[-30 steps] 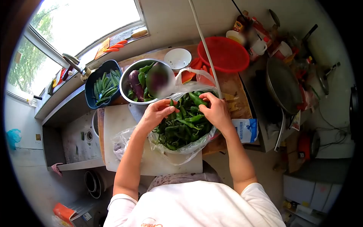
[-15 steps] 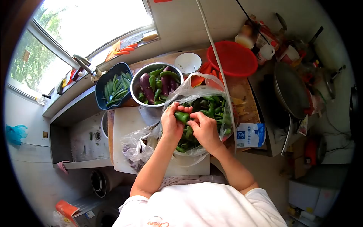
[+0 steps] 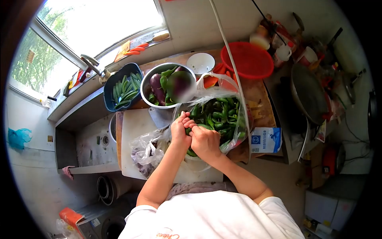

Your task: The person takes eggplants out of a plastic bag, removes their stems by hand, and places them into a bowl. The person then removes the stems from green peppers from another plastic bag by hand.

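Note:
My left hand (image 3: 182, 129) is closed round a green pepper (image 3: 188, 130), of which only a little shows between the fingers. Pressed against it, my right hand (image 3: 205, 141) has its fingers curled in on the same pepper. Both hands are over the left side of an open clear plastic bag (image 3: 223, 94) full of green peppers (image 3: 223, 113). Behind them stands a steel bowl (image 3: 148, 99) with eggplants (image 3: 157, 88) and green peppers. Under the bag's left part lies a white cutting board (image 3: 133, 119), with a second plastic bag (image 3: 149, 151) of purplish contents on it.
A blue basin (image 3: 106, 93) of long green vegetables stands beside the sink (image 3: 85, 145). At the back are a white bowl (image 3: 201, 63) and a red basin (image 3: 248, 59). A blue and white packet (image 3: 266, 140) lies right, near a wok (image 3: 308, 91).
My hands have moved from apart over the peppers to together at the bag's left side. A green pepper was taken up, and both hands have now closed round it.

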Tool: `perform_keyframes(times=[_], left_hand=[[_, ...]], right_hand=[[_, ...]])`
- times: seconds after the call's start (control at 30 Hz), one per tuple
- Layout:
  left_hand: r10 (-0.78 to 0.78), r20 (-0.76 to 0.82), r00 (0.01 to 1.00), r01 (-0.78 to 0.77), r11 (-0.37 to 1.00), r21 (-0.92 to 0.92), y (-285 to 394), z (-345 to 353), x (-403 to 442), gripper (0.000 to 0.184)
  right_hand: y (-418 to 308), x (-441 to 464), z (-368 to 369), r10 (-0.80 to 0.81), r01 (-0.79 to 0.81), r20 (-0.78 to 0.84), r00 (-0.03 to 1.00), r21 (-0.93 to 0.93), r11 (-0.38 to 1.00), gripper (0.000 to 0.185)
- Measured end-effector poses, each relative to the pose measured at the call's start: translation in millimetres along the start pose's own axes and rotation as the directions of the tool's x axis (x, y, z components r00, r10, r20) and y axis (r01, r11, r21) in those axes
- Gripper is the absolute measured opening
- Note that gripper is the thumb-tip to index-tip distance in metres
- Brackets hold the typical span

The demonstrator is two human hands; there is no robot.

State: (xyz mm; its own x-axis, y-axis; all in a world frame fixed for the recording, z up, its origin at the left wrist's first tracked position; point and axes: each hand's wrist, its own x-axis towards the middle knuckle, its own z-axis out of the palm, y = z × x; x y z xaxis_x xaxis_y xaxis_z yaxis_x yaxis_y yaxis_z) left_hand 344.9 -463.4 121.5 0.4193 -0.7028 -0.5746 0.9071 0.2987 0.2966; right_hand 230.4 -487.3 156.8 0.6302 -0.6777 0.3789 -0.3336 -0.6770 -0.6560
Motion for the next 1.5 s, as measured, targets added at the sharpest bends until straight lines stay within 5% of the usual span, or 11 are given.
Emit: perform_keyframes(times=[0.67, 0.77, 0.8, 0.87, 0.93, 1.0, 1.07, 1.13, 1.23, 1.4, 1.5], left_hand=[[0.090, -0.044, 0.995, -0.090, 0.996, 0.000, 5, 4, 10, 0.023], [0.019, -0.020, 1.000, -0.022, 0.983, -0.184, 33, 5, 0, 0.028], [-0.079, 0.143, 0.986, 0.118, 0.951, -0.287, 38, -4, -4, 0.029], [-0.059, -0.003, 0.998, 0.055, 0.952, -0.301, 39, 17, -55, 0.031], [-0.003, 0.031, 1.000, 0.014, 0.931, -0.365, 52, -9, -72, 0.029], [0.033, 0.195, 0.980, 0.022, 0.961, -0.274, 66, -38, -95, 0.021], [0.255, 0.165, 0.953, -0.292, 0.917, 0.271, 77, -57, -143, 0.009], [0.304, 0.164, 0.939, -0.341, 0.745, 0.573, 80, -88, -190, 0.013], [0.315, 0.082, 0.946, -0.322, 0.871, 0.371, 76, -177, -246, 0.024], [0.349, -0.469, 0.811, -0.373, 0.927, 0.044, 20, -385, -318, 0.012], [0.299, -0.607, 0.736, -0.460, 0.879, -0.125, -20, -458, -357, 0.010]], right_hand=[[12, -7, -33, -0.053, 0.046, 0.104, 0.993, 0.070, 0.996, 0.005], [14, -16, -43, 0.029, -0.046, 0.092, 0.995, 0.195, 0.980, 0.009], [13, -17, -45, 0.061, -0.080, 0.085, 0.995, 0.248, 0.965, 0.010], [-2, -12, -51, 0.197, -0.317, 0.293, 0.936, 0.452, 0.834, 0.009], [-13, -12, -49, 0.274, -0.626, 0.581, 0.767, 0.584, 0.516, 0.010], [-26, -19, -37, 0.201, -0.660, 0.642, 0.740, 0.633, 0.404, 0.009], [-51, -33, -19, 0.143, -0.610, 0.625, 0.768, 0.646, 0.459, 0.006], [-79, -51, 7, 0.051, -0.519, 0.628, 0.777, 0.592, 0.617, 0.004], [-123, -91, 65, -0.141, -0.502, 0.734, 0.664, 0.578, 0.644, 0.006], [-203, -184, 143, -0.231, -0.452, 0.893, 0.385, 0.401, 0.797, 0.009], [-266, -245, 177, -0.394, -0.371, 0.899, 0.194, 0.439, 0.818, 0.029]])
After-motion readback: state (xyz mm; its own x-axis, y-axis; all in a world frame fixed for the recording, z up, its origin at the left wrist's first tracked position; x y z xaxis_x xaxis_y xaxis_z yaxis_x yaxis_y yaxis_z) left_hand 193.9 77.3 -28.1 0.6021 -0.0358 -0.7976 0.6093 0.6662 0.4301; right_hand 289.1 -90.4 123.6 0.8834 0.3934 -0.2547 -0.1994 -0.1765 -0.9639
